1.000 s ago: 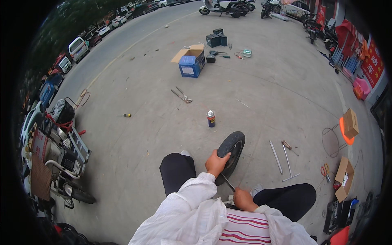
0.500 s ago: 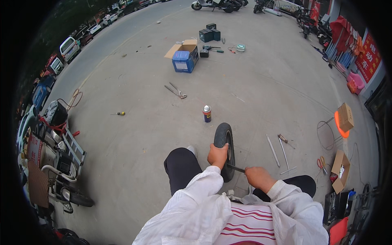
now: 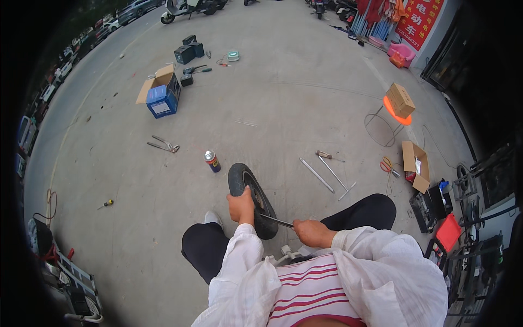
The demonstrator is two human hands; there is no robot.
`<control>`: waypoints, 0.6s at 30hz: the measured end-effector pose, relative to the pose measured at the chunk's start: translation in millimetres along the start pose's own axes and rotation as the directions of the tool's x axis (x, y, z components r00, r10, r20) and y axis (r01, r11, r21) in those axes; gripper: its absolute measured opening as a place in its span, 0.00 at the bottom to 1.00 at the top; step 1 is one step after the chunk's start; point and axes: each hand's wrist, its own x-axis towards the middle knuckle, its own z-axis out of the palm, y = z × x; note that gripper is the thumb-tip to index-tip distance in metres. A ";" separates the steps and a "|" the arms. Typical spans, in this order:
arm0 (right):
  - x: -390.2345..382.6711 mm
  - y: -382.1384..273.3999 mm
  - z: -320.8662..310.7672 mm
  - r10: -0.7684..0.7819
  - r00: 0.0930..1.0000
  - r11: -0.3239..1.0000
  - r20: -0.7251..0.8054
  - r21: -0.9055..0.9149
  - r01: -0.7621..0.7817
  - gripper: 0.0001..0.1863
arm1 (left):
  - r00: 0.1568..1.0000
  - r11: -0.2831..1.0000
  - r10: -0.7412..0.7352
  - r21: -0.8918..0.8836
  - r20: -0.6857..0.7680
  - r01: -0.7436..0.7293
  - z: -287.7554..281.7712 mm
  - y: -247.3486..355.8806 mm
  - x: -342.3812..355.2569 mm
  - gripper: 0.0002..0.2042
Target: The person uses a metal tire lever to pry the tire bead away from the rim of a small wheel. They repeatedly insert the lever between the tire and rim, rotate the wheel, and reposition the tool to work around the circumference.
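Note:
Between my knees stands a small wheel with a black tyre, tilted a little. My left hand is closed round the tyre's near side, its thumb on top towards the rim. Closed in a fist, my right hand grips a metal tyre lever whose far end reaches the wheel at the rim edge. The hand hides the lever's near end, and I cannot see how deep the tip sits. Just beyond the wheel, to its left, a spray can stands upright on the concrete.
Slip-joint pliers and a yellow-handled screwdriver lie to the left. Metal rods and scissors lie right. Farther off are a blue carton, black batteries and an orange stool bearing a box.
My view has swung to the right, so the surroundings sit farther left in the picture. Both hands keep their hold on the tyre and the lever, whose angle looks slightly different.

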 end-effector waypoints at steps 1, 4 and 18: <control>-1.7 -4.9 4.1 0.016 1.000 1.000 -0.005 0.009 -0.016 0.14 | 1.000 1.000 -0.008 0.003 -0.002 0.008 0.1 0.2 2.2 0.34; -7.1 -14.6 18.7 0.048 0.994 0.999 -0.098 0.013 -0.047 0.14 | 0.999 1.000 0.008 0.021 -0.039 -0.007 0.4 1.6 8.1 0.34; -13.7 -124.6 -225.3 -0.046 0.918 0.694 0.395 -0.648 0.314 0.09 | 0.997 0.997 0.074 0.036 -0.005 -0.074 3.0 -5.9 6.9 0.37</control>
